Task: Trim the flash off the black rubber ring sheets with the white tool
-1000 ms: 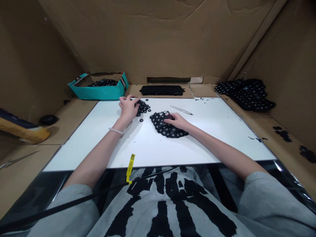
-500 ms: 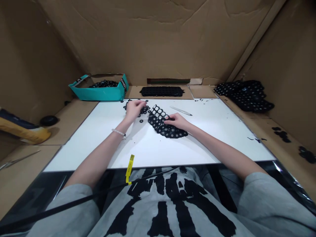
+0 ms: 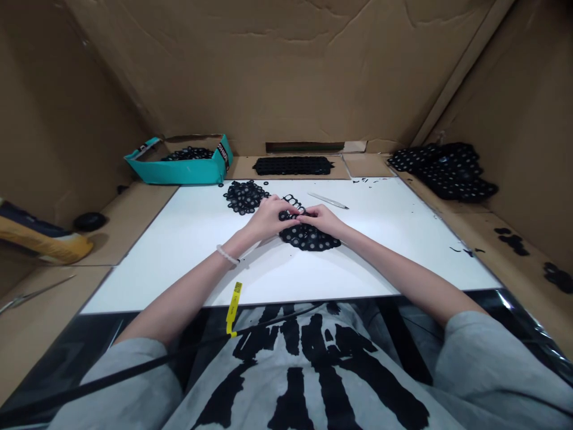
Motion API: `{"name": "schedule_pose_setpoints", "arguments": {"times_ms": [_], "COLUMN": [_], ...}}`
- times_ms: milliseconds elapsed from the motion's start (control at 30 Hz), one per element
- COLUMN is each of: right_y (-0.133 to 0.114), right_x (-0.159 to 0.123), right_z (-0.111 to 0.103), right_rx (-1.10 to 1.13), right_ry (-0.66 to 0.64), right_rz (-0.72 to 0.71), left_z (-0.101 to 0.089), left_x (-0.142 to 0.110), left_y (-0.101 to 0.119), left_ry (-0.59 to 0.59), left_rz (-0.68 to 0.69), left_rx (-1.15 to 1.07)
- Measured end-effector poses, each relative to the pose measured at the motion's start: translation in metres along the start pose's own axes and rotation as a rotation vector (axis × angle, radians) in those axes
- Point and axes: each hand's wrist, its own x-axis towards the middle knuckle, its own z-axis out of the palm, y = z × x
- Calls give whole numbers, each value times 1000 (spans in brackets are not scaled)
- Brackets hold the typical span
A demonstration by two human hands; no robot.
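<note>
Across the white-topped table (image 3: 380,263), the left hand (image 3: 268,218) and right hand (image 3: 321,219) pinch a black perforated sheet (image 3: 308,239) in clenched grips, where a hard tug could tear it or scatter the heap of black rings (image 3: 244,197) just beside.

Creased brown cardboard walls (image 3: 286,71) slope inward around the white-topped desk (image 3: 143,269), which is edged by cardboard ledges (image 3: 129,224), with a narrow dark slot (image 3: 304,147) low in the back wall.
</note>
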Motion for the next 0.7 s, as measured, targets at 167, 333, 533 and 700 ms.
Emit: {"name": "schedule_pose_setpoints", "arguments": {"times_ms": [167, 333, 533, 700], "right_y": [1, -1, -4, -9], "right_x": [1, -1, -3, -4], "right_z": [-2, -6, -10, -11], "right_rx": [77, 5, -147, -99], "right_ry": [-97, -44, -34, -58], "right_rz": [-20, 132, 86, 175], "left_z": [-1, -17, -48, -44], "left_x": [4, 9, 1, 0], "left_y": [-7, -34, -86, -61], "left_ry": [55, 255, 532, 455], "left_rz": [-109, -343, -507, -318], "left_rx": [-209, -311, 178, 291]}}
